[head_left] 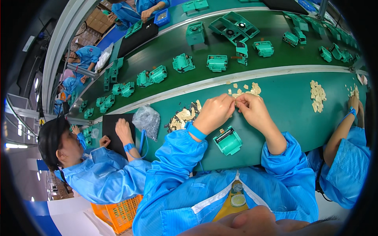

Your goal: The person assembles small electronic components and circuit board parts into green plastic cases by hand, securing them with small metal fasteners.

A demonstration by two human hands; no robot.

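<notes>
My left hand [215,113] and my right hand [254,111] meet fingertip to fingertip over the green bench. Both are closed in a pinch, and whatever lies between the fingertips is too small to make out. A blue band circles my left wrist. Just below the hands, a green plastic housing [228,141] with a dark strip along its upper edge rests on the bench. Beyond my fingers lies a pile of small cream-coloured flat pieces [252,89]. Left of my left hand, more cream pieces [184,115] are mixed with small dark bits.
A conveyor belt [157,59] carrying several green housings [183,63] runs behind a pale rail. To the left are a clear bag of small parts [146,121], a black mat [114,129] and a co-worker [94,165]. Another cream pile [317,96] and a second co-worker's arm [340,129] are at right.
</notes>
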